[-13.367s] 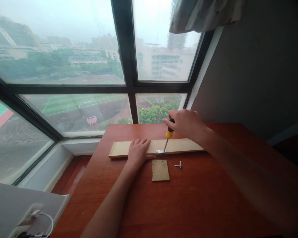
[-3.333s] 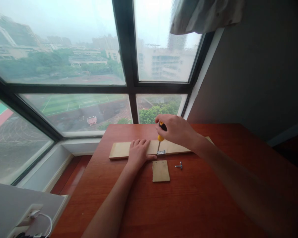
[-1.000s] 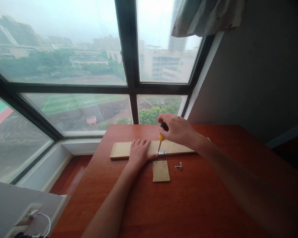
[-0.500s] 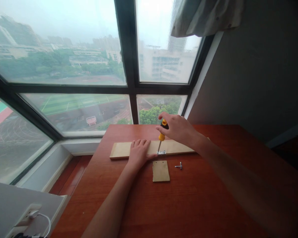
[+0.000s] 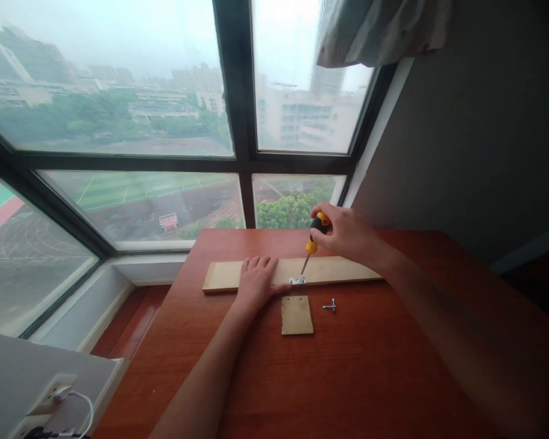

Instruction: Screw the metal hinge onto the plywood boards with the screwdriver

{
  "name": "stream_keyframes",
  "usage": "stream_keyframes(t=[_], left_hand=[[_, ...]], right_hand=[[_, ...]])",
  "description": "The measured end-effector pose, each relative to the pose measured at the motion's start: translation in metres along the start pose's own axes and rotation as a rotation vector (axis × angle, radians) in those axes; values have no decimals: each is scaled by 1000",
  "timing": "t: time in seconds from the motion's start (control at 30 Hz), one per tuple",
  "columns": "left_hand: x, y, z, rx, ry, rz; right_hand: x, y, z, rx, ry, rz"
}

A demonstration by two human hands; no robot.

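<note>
A long pale wooden board (image 5: 338,268) lies across the table. My left hand (image 5: 256,280) rests flat on its left part, fingers out, the thumb reaching along the front edge towards a small metal hinge (image 5: 297,280). My right hand (image 5: 350,235) is closed around the black and yellow handle of a screwdriver (image 5: 312,246). The screwdriver tilts, its tip just above the right part of the hinge; I cannot tell whether they touch. In front of the board lies a small squarish wooden piece (image 5: 296,317) with two holes near its far edge.
Small silver metal pieces, apparently screws (image 5: 330,306), lie right of the squarish piece. The reddish-brown table (image 5: 348,372) ends at windows (image 5: 293,204) behind. At lower left, a white plug (image 5: 63,394) sits in a wall socket. A curtain (image 5: 379,36) hangs at upper right.
My right hand has moved right with the screwdriver, whose tip has shifted from the hinge's left end towards its right end. The left hand keeps its place on the board.
</note>
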State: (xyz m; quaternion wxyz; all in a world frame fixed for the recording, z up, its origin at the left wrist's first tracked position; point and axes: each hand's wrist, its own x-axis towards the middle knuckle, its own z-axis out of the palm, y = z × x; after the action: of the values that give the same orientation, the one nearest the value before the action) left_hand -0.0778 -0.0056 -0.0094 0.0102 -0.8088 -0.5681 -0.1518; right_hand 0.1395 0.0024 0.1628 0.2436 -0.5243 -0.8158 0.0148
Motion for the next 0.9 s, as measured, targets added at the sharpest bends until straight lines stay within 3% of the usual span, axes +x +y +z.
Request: stream_keyframes(t=[0.67,0.9], left_hand=[[-1,-2,3,4,41,21],[0,-3,4,-11,52,29]], right_hand=[[-12,22,4,-36,1,76],[-13,7,4,-178,29,28]])
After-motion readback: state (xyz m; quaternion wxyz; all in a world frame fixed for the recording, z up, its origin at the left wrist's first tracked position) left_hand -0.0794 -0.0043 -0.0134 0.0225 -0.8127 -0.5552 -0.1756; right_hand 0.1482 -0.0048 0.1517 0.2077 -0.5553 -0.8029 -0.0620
